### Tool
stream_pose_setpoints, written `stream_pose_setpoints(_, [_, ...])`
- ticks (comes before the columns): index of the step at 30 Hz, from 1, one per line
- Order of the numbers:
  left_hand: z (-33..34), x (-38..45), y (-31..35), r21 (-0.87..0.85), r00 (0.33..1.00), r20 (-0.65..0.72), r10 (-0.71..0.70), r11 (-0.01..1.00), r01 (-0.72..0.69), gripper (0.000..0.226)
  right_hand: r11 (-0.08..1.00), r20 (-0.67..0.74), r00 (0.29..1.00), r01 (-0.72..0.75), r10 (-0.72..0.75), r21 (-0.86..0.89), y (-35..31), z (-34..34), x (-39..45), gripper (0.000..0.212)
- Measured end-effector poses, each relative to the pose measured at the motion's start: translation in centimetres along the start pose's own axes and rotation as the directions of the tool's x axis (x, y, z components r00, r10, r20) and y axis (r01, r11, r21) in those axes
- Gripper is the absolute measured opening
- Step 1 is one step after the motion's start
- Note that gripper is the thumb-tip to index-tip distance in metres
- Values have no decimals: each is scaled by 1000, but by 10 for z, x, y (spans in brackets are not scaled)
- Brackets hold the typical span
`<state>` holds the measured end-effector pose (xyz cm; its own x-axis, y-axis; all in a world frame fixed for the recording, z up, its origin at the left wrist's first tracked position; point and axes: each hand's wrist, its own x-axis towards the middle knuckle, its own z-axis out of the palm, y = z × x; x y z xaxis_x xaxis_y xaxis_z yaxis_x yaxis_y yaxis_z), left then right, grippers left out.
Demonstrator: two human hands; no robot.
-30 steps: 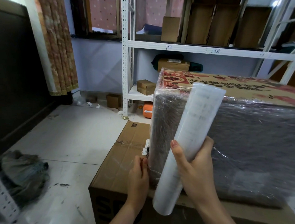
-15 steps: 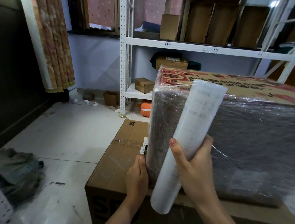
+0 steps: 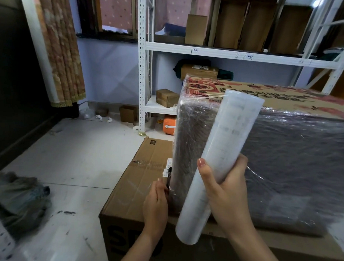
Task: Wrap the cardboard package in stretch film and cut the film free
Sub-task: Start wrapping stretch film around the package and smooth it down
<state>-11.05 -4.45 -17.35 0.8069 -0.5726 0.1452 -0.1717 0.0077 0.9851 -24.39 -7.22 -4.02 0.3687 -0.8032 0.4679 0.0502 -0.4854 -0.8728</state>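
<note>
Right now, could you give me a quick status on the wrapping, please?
Right hand grips film roll. Left hand flat against wrapped package at its corner. Film uncut. Nothing in the way.

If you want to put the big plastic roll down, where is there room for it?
Bare room: the top of the brown box, between its left edge and the wrapped package, and the white floor left of that box. Crowded: the rag heap at the lower left and the scraps by the shelf. The right hand grips the roll.
</note>
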Motion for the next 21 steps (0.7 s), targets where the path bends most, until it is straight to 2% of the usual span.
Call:
stream_pose_setpoints(2, [-10, 0, 0, -119, 986, 131, -102, 986, 118, 33, 1000, 5, 1000, -2, 2, -12, 1, 0, 0, 58])
stream_pose_setpoints(4, [-22, 0, 3, -127, 950, 270, -157, 972, 196, 15, 1000, 4, 1000, -1, 1, -22, 2, -1, 0, 61])
stream_pose_setpoints(5, [-27, 0, 4, -99, 931, 331, -154, 976, 196, 8, 1000, 5, 1000, -2, 2, -21, 2, 0, 0, 63])
stream_pose_setpoints(7, [-35, -1, 7, 21, 907, 403, -121, 992, 123, 9, 1000, 0, 1000, -6, 6, -24, 2, 0, 0, 65])
stream_pose_setpoints(9, [-39, -2, 11, 143, 911, 399, -100, 989, 46, 15, 1000, -4, 1000, -1, 1, -27, 1, 0, 0, 66])
stream_pose_setpoints(13, [-44, -2, 13, 312, 912, 384, -146, 950, 21, 23, 999, 2, 1000, 0, 0, -33, 1, -2, 0, 69])
stream_pose_setpoints(15, [-41, -2, 12, 400, 911, 392, -130, 916, -41, 23, 999, 4, 1000, 1, -1, -33, 0, -2, 0, 66])
stream_pose_setpoints(18, [-35, -1, 13, 449, 939, 341, -41, 885, -124, 19, 1000, 15, 1000, -7, 7, -29, -1, -2, 0, 62])
stream_pose_setpoints(21, [-36, 6, 16, 492, 957, 289, -2, 858, -147, 16, 999, 16, 1000, -21, 22, -32, -1, -3, 0, 64])
